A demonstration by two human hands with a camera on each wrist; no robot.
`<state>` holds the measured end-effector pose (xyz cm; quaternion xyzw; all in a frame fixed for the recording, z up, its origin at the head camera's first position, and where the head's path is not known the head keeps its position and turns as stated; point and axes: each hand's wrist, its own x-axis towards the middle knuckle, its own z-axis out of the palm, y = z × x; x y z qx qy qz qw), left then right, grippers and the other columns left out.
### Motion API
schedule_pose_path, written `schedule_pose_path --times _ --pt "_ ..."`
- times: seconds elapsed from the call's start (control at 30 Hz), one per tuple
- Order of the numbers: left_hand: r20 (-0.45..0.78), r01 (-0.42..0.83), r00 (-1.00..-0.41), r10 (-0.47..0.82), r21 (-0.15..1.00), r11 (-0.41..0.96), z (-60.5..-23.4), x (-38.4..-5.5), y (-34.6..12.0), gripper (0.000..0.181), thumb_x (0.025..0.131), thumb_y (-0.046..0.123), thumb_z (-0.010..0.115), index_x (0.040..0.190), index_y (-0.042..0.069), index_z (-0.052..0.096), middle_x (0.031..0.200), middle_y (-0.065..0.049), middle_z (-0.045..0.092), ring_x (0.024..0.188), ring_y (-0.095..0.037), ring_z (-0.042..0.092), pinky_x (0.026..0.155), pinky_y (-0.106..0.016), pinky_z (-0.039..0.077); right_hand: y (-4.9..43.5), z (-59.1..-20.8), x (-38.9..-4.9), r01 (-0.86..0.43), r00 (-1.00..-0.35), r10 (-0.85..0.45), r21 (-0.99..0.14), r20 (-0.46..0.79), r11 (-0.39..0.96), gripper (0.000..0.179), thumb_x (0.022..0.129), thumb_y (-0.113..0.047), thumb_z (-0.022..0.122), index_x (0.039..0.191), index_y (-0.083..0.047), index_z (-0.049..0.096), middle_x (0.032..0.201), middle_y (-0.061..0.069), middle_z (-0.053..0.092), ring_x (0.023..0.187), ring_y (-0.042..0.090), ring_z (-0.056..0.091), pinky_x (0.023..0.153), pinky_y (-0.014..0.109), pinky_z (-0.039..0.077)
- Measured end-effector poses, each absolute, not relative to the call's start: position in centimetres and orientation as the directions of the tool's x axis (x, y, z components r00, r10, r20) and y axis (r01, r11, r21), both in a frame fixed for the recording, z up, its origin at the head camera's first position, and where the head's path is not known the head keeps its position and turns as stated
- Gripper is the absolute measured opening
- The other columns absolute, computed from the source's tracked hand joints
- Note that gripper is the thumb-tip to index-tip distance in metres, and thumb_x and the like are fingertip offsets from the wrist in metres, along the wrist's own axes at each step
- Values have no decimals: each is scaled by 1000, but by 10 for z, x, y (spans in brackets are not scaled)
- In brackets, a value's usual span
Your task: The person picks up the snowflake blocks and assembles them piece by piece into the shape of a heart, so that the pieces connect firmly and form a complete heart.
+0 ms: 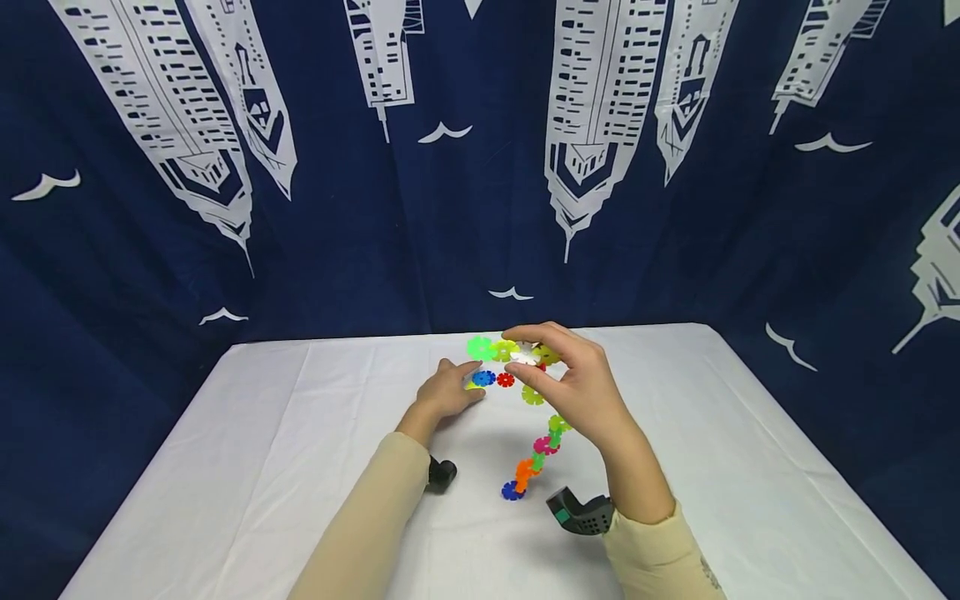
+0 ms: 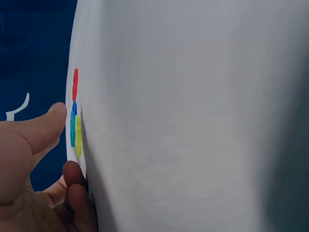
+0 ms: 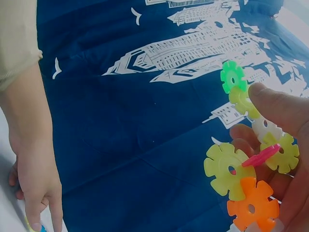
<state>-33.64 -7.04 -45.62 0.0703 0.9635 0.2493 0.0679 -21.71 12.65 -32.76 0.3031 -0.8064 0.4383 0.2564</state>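
My right hand [image 1: 573, 379] holds a chain of slotted plastic flower discs up off the table, its thumb and fingers curled around a white disc [image 3: 266, 128]. A green disc [image 3: 233, 77] and a yellow one lead off one end. Past the hand come a pink disc [image 3: 261, 155], a yellow disc [image 3: 226, 169] and an orange disc [image 3: 252, 205]; lower discs reach down to a dark blue one [image 1: 513, 491]. My left hand [image 1: 444, 390] is low at the table's far part, thumb and fingers spread about a smaller joined group: red [image 2: 75, 84], blue and yellow [image 2: 78, 137] discs.
A white cloth covers the table [image 1: 300, 467]. Behind it hangs a dark blue curtain [image 1: 465, 217] with white building prints. Black wrist devices sit at the left wrist [image 1: 441, 475] and the right wrist [image 1: 581, 512].
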Motion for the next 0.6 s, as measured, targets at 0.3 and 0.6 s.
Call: schedule_pose_path --times 0.3,0.6 --pt "-63 72 -992 113 457 887 -460 -339 -67 38 93 32 69 130 30 67 118 -12 56 105 -23 61 88 -44 52 126 -327 -216 -719 -679 -278 -539 680 439 35 83 -10 81 117 -15 72 104 -3 73 93 10 63 77 22 55" --pt "-6 68 -996 84 537 841 -466 -339 -74 28 86 29 77 114 24 75 109 -7 64 101 -21 62 86 -42 53 125 -326 -216 -709 -688 -286 -532 667 463 35 83 -12 81 117 -16 72 103 -4 73 88 9 63 74 22 55"
